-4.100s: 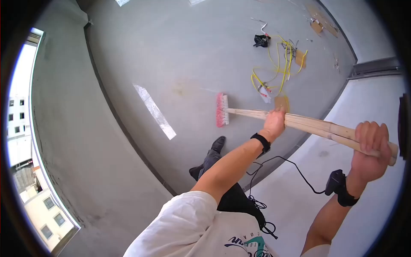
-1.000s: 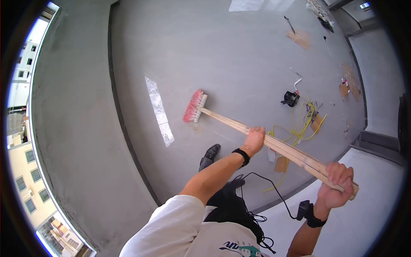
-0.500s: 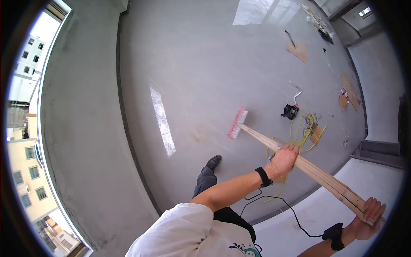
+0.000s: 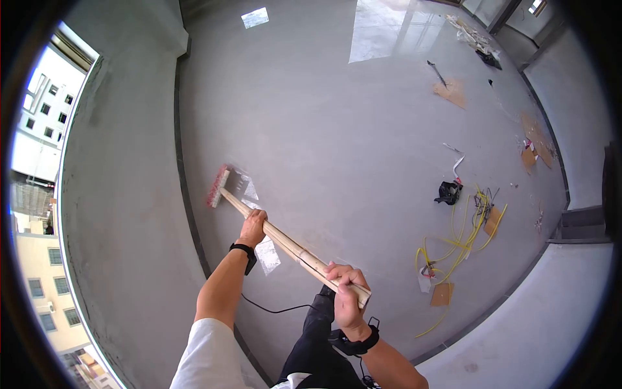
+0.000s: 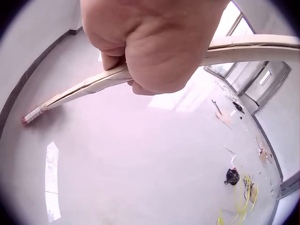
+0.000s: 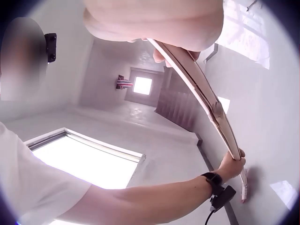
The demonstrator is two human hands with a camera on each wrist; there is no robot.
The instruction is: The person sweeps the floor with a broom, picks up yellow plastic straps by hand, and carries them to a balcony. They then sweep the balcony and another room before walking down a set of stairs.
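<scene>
A push broom (image 4: 293, 250) with a pale, split wooden handle slants across the head view. Its red and white bristle head (image 4: 219, 187) is at the floor near the left wall's dark base strip. My left hand (image 4: 253, 227) grips the handle partway down, closer to the bristles. Up at the handle's top end, my right hand (image 4: 350, 289) has its fingers wrapped round the wood. From the left wrist, the left hand (image 5: 154, 47) covers part of the handle, and the bristle head shows small at far left.
Yellow cables (image 4: 463, 240), a black plastic bag (image 4: 448, 192) and cardboard pieces (image 4: 442, 294) lie on the floor to the right. More scraps (image 4: 470, 35) are along the far right wall. A low grey wall (image 4: 123, 194) with a window runs along the left. A black cord (image 4: 278, 311) hangs between the arms.
The broom head has swept from the middle of the floor leftward to near the wall. Both hands have moved left with the handle, still gripping it.
</scene>
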